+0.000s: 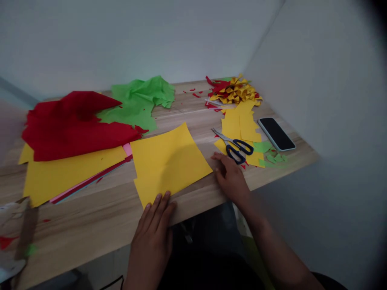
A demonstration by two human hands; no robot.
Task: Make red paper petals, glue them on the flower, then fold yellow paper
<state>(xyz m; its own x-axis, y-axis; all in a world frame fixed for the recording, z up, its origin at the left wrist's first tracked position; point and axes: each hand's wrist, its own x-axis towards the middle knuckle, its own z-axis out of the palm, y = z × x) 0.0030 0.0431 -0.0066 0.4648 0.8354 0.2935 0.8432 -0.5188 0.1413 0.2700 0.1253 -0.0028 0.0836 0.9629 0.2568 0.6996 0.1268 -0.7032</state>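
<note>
A sheet of yellow paper [172,161] lies on the wooden table in front of me, with a notch in its left edge. My left hand [154,225] rests on the sheet's near left part, fingers laid out flat. At the right corner of the sheet is my right hand [231,177], loosely curled, thumb and forefinger apart with nothing visible between them. Whether its thumb touches the corner I cannot tell. Just beyond that hand, scissors [234,145] with dark blue handles lie partly on cut yellow pieces [240,123].
Red crepe paper [75,129] and green crepe paper [136,100] lie at the left over coloured sheets [72,173]. A curly yellow paper bundle [237,92] sits far right. A phone [276,133] lies near the right edge, beside green scraps [275,156].
</note>
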